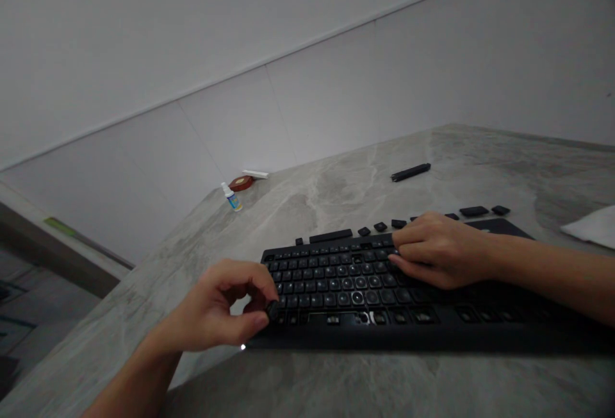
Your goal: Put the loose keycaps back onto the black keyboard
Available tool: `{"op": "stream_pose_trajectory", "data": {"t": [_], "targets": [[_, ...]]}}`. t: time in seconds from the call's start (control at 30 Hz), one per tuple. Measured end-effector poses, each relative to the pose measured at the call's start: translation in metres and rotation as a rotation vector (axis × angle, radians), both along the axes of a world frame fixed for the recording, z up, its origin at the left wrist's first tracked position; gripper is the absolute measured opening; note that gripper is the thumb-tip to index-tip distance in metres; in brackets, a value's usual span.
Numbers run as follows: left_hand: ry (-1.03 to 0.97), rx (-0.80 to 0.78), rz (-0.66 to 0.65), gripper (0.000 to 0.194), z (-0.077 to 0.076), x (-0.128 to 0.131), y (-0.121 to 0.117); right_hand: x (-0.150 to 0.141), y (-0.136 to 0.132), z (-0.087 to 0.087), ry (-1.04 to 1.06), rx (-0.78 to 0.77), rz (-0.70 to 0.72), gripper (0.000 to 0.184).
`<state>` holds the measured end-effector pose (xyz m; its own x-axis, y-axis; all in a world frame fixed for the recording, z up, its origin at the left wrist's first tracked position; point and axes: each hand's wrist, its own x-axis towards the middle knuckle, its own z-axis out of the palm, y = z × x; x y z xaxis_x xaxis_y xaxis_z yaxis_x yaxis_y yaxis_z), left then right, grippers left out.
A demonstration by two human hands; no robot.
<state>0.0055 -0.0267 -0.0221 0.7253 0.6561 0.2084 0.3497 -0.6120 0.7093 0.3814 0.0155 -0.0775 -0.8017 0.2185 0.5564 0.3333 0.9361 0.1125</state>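
Observation:
A black keyboard (pixel 384 337) lies on the grey marbled table, with several keycaps off and bare key sockets showing, mostly along its front row. My left hand (pixel 230 306) is at the keyboard's front left corner, thumb and fingers pinched on a small dark keycap (pixel 272 310). Whether that keycap touches the keyboard I cannot tell. My right hand (pixel 435 250) lies over the right part of the keyboard, its fingers bent and pressed against it. Behind the keyboard, loose keycaps (pixel 380 227) stand in a row, among them a long space bar (pixel 331 236).
A small white spray bottle (pixel 232 197) stands at the back left, by a reddish-brown object (pixel 241 183) and a white strip (pixel 255 174). A black stick-like tool (pixel 410 172) lies farther back. Something white (pixel 593 227) is at the right edge. A wall borders the table (pixel 312 200).

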Motion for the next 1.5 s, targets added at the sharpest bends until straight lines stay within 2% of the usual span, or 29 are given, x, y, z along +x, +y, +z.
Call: {"op": "stream_pose_trajectory", "data": {"t": [0.13, 0.23, 0.4, 0.63, 0.87, 1.1, 1.5], "targets": [[0.291, 0.332, 0.168, 0.003, -0.007, 0.006, 0.009, 0.0, 0.0, 0.001, -0.007, 0.008, 0.005, 0.04], [0.419, 0.421, 0.167, 0.003, -0.013, 0.009, 0.018, 0.0, -0.001, 0.0, -0.004, 0.01, 0.001, 0.04], [0.463, 0.4, 0.112, 0.008, -0.017, 0.005, 0.023, 0.0, -0.001, 0.0, 0.0, 0.007, 0.003, 0.04], [0.379, 0.383, 0.034, 0.026, -0.018, 0.004, 0.023, 0.0, -0.001, 0.001, 0.008, 0.012, 0.007, 0.04], [0.33, 0.317, 0.03, 0.02, -0.012, 0.004, 0.022, 0.0, -0.001, -0.001, 0.0, -0.008, 0.002, 0.039], [0.285, 0.115, -0.11, 0.011, -0.001, 0.012, 0.004, 0.0, 0.0, -0.001, -0.009, -0.011, 0.004, 0.039], [0.367, 0.133, -0.056, 0.016, -0.005, 0.007, 0.005, 0.0, 0.0, -0.001, -0.002, -0.01, 0.013, 0.038]]}}
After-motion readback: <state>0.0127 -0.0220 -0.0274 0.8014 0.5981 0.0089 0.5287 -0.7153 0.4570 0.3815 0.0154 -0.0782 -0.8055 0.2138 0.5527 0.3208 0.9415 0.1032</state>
